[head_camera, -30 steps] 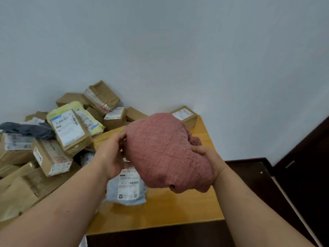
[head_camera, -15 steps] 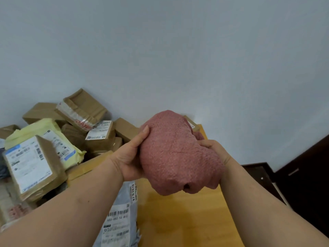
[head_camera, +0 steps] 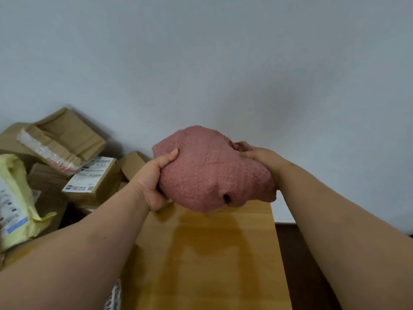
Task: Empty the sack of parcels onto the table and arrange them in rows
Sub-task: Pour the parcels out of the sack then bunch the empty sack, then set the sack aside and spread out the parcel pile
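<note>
- left hand grips the left side of the sack, thumb pressed along its top edge, fingers curled under and out of sight
- right hand holds the sack's right end, fingers wrapped round a bunched fold of the fabric
- sack is pink, knit-textured, balled up and held in the air between both hands, above the far part of the table; small dark hole on its lower side
- table top is yellow wood, bare under the sack, with the sack's shadow on it
- parcels piled at left against the wall: labelled box just left of the left wrist, taped brown box tilted on top of the heap behind it, yellow mailer at the left edge
- plain brown box partly hidden behind the left hand
- bit of a barcode label shows at the bottom edge under the left forearm
- dark floor right of the table
</note>
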Demonstrator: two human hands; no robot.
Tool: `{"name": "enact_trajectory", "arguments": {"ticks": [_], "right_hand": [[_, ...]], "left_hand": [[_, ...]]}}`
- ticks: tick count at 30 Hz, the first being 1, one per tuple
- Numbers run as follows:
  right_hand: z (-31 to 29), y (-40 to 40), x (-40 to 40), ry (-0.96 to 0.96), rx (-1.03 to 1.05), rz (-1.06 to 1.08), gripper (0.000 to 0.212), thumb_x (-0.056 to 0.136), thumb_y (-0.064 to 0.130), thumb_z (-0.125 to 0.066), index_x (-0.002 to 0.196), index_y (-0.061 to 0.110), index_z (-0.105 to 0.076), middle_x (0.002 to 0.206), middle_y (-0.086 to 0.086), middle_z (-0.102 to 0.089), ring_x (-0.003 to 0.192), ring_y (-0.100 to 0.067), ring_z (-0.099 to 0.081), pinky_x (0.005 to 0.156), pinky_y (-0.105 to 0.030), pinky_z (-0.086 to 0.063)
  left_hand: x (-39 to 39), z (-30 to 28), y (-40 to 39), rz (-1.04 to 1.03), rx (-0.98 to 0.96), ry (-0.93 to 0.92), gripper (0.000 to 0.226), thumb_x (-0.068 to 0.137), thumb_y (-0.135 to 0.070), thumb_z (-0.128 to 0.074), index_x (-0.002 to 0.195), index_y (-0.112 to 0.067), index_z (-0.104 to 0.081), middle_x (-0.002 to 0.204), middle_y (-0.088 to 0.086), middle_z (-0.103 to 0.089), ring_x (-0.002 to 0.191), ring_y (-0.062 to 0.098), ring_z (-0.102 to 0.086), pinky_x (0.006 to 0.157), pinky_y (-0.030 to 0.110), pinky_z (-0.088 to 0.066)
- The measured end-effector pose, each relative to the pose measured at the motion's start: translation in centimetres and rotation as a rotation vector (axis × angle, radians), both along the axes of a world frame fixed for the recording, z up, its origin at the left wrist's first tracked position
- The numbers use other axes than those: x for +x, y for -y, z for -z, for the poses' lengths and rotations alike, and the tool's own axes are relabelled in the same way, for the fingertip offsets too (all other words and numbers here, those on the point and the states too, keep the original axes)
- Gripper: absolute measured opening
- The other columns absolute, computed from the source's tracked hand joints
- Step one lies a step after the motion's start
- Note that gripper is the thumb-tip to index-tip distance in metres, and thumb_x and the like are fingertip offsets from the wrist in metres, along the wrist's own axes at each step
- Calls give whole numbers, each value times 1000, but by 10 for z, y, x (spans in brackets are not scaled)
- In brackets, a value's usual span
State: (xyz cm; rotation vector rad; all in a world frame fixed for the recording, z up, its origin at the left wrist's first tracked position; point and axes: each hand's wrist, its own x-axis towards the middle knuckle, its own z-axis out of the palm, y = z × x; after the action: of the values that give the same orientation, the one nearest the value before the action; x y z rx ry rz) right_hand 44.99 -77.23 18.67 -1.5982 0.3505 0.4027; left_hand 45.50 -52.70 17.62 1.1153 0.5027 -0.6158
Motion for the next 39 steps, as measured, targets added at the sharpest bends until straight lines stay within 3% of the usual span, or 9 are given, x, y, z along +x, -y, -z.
{"name": "enact_trajectory", "arguments": {"ticks": [3, 6, 8, 11, 15, 20, 23, 31, 39], "right_hand": [[14, 13, 31, 9, -147, -68, 33, 97, 10, -55, 130, 11, -56, 133, -7, -59, 118, -20, -55, 104, -27, -39], [36, 23, 41, -40, -235, -129, 41, 98, 7, -52, 139, 7, -51, 135, -5, -55, 128, -22, -49, 91, -13, -40], [49, 26, 39, -86, -298, -179, 40, 98, 9, -52, 137, 8, -53, 129, -3, -56, 123, -20, -50, 77, -8, -40], [63, 31, 30, -165, -351, -188, 36, 95, 18, -60, 131, 16, -61, 133, -3, -60, 123, -22, -53, 104, -22, -37], [67, 37, 13, -264, -315, -171, 13, 96, 5, -55, 92, 8, -68, 90, -1, -65, 80, -13, -57, 68, -19, -44], [51, 40, -14, -356, -338, -265, 22, 101, 13, -51, 84, 14, -65, 93, -4, -67, 86, -19, -65, 79, -27, -54], [27, 47, -16, -309, -167, -210, 24, 103, 17, -50, 84, 16, -65, 85, -2, -67, 59, -9, -68, 52, -17, -53], [10, 69, 22, 174, -359, 199, 32, 87, 39, -71, 112, 22, -62, 103, 5, -67, 89, -11, -63, 70, -26, -46], [125, 69, 49, 105, -473, 363, 46, 84, 37, -77, 114, 16, -49, 107, -1, -57, 98, -21, -58, 80, -30, -47]], "left_hand": [[20, 18, 13, -28, 17, -24, 67, 63, -36, -82, 125, -23, -59, 120, 17, -67, 109, 41, -63, 95, 57, -50], [28, 37, 22, -8, 61, -72, 84, 57, -40, -86, 134, -23, -57, 121, 16, -68, 109, 41, -64, 97, 60, -49], [29, 48, 25, 5, 110, -94, 82, 58, -41, -83, 133, -22, -57, 120, 15, -69, 107, 39, -65, 93, 56, -52], [28, 60, 26, 47, 166, -125, 77, 61, -45, -80, 131, -23, -57, 118, 13, -68, 105, 37, -65, 84, 49, -54], [19, 67, 17, 170, 261, -190, 89, 49, -52, -87, 129, -25, -56, 120, 17, -67, 104, 42, -66, 87, 59, -54], [12, 53, 2, 358, 399, -244, 109, 24, -56, -96, 121, -19, -62, 110, 21, -72, 96, 43, -70, 87, 61, -53], [25, 25, 6, 367, 412, -117, 80, 44, -56, -84, 114, -23, -64, 110, 18, -70, 94, 41, -68, 75, 56, -57], [62, 13, 36, 135, 291, 342, 79, 65, -53, -86, 131, -19, -61, 120, 1, -71, 108, 21, -69, 92, 37, -55], [83, 109, 45, 82, 449, 119, 76, 87, -39, -72, 147, -15, -32, 137, 5, -50, 116, 25, -51, 102, 39, -44]]}}
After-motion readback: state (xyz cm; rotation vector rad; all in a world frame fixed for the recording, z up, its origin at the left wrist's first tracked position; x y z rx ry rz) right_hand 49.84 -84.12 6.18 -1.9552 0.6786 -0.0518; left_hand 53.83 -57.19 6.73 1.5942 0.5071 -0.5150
